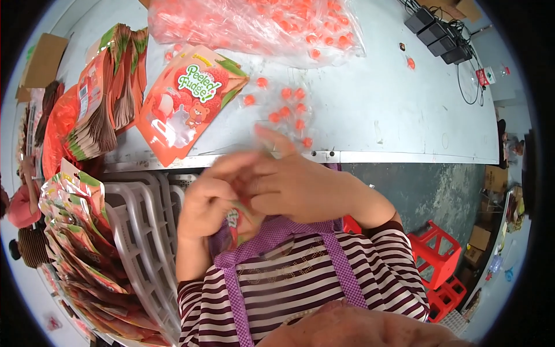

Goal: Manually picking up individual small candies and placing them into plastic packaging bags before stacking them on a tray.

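Observation:
In front of my chest, just off the table's front edge, my left hand (205,199) is closed on a small printed pouch (247,222) in red, green and cream. My right hand (303,182) crosses over the pouch's upper part, one finger stretched out. Its other fingertips are smeared and partly hidden, so whether they grip the pouch cannot be told. Beyond my hands lies a large red-pink pouch (193,98) with a bear picture. Several red balls in clear wrappers (286,111) are scattered right of it.
A big clear bag of red balls (254,23) covers the table's back. Bundled flat pouches (107,92) stand at left. Below them, more pouches (87,237) fill a white plastic crate (139,231). Black adapters with cables (439,34) sit far right. Red stools (433,254) stand beside me.

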`<state>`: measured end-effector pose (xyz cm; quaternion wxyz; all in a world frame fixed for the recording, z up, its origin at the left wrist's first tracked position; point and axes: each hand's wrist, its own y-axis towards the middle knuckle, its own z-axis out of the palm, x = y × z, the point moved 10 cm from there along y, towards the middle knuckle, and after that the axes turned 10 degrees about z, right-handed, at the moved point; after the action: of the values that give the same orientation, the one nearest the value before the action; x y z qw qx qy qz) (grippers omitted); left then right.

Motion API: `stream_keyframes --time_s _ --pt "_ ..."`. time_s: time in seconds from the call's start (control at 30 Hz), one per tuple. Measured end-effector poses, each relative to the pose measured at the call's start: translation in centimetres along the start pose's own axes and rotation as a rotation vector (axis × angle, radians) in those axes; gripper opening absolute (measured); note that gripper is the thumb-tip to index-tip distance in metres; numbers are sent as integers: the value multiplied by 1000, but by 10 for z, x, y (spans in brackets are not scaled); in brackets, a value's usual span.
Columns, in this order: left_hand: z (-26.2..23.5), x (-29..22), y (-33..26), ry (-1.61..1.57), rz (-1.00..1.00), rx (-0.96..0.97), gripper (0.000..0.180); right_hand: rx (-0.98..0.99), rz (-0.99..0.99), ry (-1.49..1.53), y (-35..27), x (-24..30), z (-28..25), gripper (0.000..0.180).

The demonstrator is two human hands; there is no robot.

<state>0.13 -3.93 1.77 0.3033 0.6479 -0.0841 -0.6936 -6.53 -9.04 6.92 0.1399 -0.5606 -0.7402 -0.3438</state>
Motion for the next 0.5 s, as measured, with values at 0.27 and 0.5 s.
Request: stream_keyframes --time_s 0.27,0.5 --pt "-35 -15 -8 168 -20 -130 13 -145 174 409 -17 -50 -16 39" --pt "-47 -71 -2 488 228 -405 18 -52 475 -522 -38 -138 15 79"
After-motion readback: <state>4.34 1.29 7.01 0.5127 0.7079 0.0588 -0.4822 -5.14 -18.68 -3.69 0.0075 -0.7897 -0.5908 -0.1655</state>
